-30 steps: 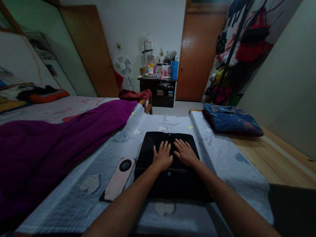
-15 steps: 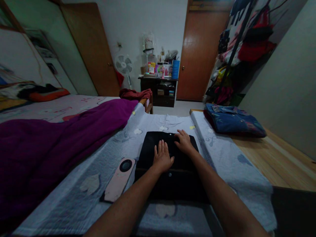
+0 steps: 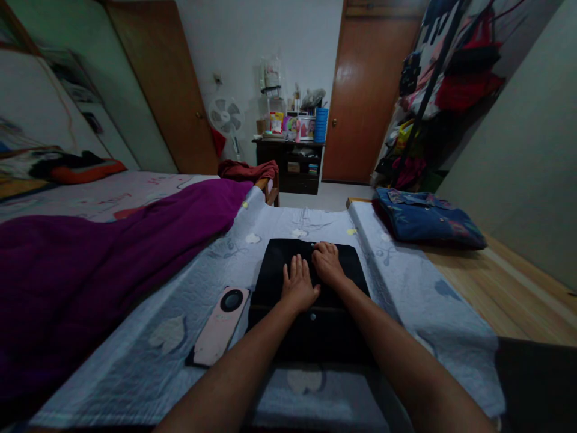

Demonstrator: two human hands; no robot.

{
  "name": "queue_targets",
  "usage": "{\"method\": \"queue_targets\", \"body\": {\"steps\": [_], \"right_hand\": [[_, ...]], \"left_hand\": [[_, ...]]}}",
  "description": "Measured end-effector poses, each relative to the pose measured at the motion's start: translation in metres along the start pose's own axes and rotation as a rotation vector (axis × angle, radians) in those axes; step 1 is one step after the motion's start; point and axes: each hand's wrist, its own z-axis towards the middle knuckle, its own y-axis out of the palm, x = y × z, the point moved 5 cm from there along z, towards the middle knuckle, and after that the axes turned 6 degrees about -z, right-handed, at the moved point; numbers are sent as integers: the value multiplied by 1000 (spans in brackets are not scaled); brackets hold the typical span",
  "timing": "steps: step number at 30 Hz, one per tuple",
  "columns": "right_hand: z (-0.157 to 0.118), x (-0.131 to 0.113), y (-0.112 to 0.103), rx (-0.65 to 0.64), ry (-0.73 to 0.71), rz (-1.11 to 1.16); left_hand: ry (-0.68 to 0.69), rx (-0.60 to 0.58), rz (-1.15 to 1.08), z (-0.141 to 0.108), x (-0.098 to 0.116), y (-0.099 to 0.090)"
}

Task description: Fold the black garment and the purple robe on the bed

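Note:
A folded black piece (image 3: 274,273), seemingly a garment, rests on the sheet in front of me. A pale round button (image 3: 312,316) shows on its near part. On the upper left of the black piece, my left hand (image 3: 298,287) lies flat with fingers stretched. Close beside it, my right hand (image 3: 329,264) has its fingers bent and drawn together on the black piece near its far edge; its fingertips are partly hidden. A pink phone (image 3: 217,328) with a round dark camera ring lies just left, beside my left forearm.
A pale patterned sheet (image 3: 180,294) covers the surface. Left lies a purple blanket (image 3: 148,240); a folded denim garment (image 3: 424,216) sits at right. Farther off are a white fan (image 3: 225,117), a dark cabinet (image 3: 265,159) and a wooden door (image 3: 360,102).
My right hand has moved slightly left, closer to my left hand, and its spread fingers have curled in. My left hand stays flat on the black piece.

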Motion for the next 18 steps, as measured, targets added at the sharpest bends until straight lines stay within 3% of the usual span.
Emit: {"method": "queue_targets", "body": {"steps": [2,6,10,13,16,18], "right_hand": [[1,7,-5,24,55,13],[-1,50,-22,113,329,153],[-8,74,-31,120,373,320],[-7,58,-28,46,233,351],[0,26,-19,-66,71,196],[4,11,-13,-132,48,65]], "left_hand": [[4,-3,9,0,0,-1],[4,-18,49,-2,1,-1],[16,4,118,-3,3,-2],[0,-34,153,-3,3,-2],[-8,-65,152,-3,3,-2],[-8,-73,145,-3,3,-3]]}}
